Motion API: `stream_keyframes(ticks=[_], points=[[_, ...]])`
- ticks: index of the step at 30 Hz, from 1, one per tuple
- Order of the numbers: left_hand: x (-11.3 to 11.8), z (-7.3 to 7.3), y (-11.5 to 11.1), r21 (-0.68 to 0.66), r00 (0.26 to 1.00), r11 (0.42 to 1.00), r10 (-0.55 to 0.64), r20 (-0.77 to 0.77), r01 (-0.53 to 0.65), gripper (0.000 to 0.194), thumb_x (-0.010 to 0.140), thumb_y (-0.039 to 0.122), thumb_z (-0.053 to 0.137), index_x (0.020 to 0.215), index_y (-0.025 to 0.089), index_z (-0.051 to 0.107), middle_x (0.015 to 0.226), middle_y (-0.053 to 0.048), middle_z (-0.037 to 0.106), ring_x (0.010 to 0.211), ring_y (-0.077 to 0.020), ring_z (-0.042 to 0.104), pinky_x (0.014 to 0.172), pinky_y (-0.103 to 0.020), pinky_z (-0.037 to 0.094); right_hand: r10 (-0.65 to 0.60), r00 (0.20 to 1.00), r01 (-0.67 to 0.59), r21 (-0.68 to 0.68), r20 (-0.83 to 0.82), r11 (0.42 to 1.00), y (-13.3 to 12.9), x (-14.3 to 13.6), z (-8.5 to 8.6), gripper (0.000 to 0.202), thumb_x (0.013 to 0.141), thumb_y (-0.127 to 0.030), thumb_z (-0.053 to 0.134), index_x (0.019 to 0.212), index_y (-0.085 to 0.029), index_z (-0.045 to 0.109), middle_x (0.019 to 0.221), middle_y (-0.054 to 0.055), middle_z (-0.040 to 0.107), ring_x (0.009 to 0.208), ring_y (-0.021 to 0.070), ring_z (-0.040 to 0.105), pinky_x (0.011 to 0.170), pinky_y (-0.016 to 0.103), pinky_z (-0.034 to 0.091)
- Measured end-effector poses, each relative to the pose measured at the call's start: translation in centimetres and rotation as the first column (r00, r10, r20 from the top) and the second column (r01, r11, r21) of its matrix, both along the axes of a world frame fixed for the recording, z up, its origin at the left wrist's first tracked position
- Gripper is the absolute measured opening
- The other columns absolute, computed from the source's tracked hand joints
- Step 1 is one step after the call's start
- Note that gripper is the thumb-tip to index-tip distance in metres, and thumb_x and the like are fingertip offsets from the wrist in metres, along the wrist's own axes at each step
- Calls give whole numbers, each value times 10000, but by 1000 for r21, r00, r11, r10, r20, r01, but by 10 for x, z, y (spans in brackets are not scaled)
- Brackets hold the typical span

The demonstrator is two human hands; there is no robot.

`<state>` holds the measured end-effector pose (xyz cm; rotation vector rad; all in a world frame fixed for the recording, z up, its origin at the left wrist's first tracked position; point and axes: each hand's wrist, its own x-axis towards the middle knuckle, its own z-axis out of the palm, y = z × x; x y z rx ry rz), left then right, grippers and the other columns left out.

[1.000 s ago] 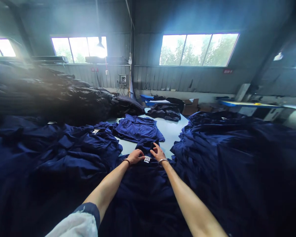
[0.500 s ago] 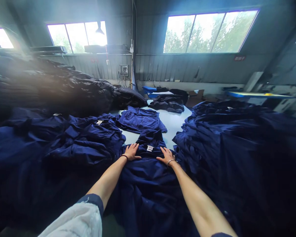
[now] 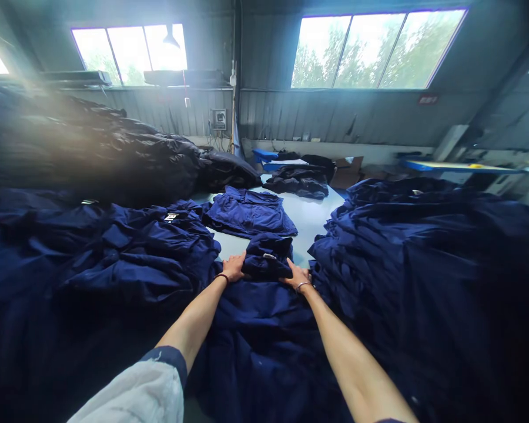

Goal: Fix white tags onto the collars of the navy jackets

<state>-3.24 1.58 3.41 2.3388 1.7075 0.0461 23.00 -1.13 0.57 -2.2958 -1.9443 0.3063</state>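
Note:
A dark navy garment [image 3: 264, 317] with a small white neck label lies in front of me. Its upper part [image 3: 268, 247] is bunched into a raised bundle. At the left edge of that bundle my left hand [image 3: 234, 268] is closed on the cloth, the thumb partly hidden by fabric. My right hand [image 3: 297, 275], with a bracelet at the wrist, grips the opposite edge the same way. Just beyond the bundle, a folded navy garment [image 3: 249, 212] lies flat on the pale tabletop [image 3: 308, 214].
Navy garments lie heaped on the left [image 3: 136, 252], and a tall navy stack [image 3: 392, 247] stands close on the right. Behind the left heap rises a large pile of black garments [image 3: 136, 153]. A smaller black garment pile [image 3: 297, 180] sits on the table's far end.
The garment's upper part has been lifted and bunched between my hands, and its label now tilts and shows less. My fingers have gone from spread on the cloth to gripping it.

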Motion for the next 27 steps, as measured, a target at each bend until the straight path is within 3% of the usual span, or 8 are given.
stream_keyframes(ticks=[3, 6, 11, 16, 21, 27], points=[[2, 2, -4, -13, 1000, 1000, -21, -5, 21, 617, 807, 435, 671, 1388, 355, 481, 1360, -69, 573, 1274, -315, 487, 1025, -489, 410, 15, 1000, -14, 34, -21, 999, -2, -2, -4, 546, 809, -479, 656, 1337, -376, 567, 1215, 36, 645, 1158, 290, 548, 933, 379, 410], [3, 2, -10, 1, 1000, 1000, -11, -7, 11, 402, 853, 278, 604, 1252, 328, 612, 1274, -50, 624, 1233, -284, 523, 996, -445, 445, -5, 1000, 9, 153, -27, 988, -8, -4, -11, 369, 815, -440, 660, 1171, -348, 687, 1158, 41, 653, 1105, 264, 555, 894, 349, 427], [4, 2, -25, 112, 998, 993, -44, 37, 40, 426, 831, 102, 523, 1210, 260, 636, 1351, -47, 560, 1253, -244, 507, 968, -343, 480, 48, 996, -21, 313, -77, 950, -20, -10, -17, 255, 806, -326, 665, 1049, -273, 717, 1277, 68, 583, 1156, 250, 520, 964, 332, 408], [8, 14, -44, 115, 996, 989, -92, 19, 89, 422, 928, 118, 353, 1272, 248, 559, 1171, -89, 670, 1085, -238, 635, 886, -347, 513, 149, 969, -74, 343, -197, 936, -32, -19, -12, 254, 866, -306, 536, 1092, -274, 646, 1094, 42, 678, 1006, 228, 620, 865, 310, 454], [10, 45, -64, 175, 998, 983, -61, -6, 61, 402, 977, 156, 268, 1297, 214, 503, 1107, -122, 694, 1010, -261, 671, 830, -366, 514, 101, 961, 4, 376, -258, 927, -42, -30, 10, 301, 902, -367, 462, 1138, -249, 609, 1028, 74, 699, 952, 246, 654, 781, 297, 456], [2, 107, -87, 239, 997, 969, -70, 32, 60, 360, 935, 155, 427, 1285, 204, 494, 1059, -130, 697, 1002, -248, 670, 810, -320, 489, 56, 920, 110, 392, -388, 913, -44, -49, 51, 391, 906, -443, 451, 1183, -200, 582, 958, 112, 699, 895, 297, 650, 752, 362, 461]])
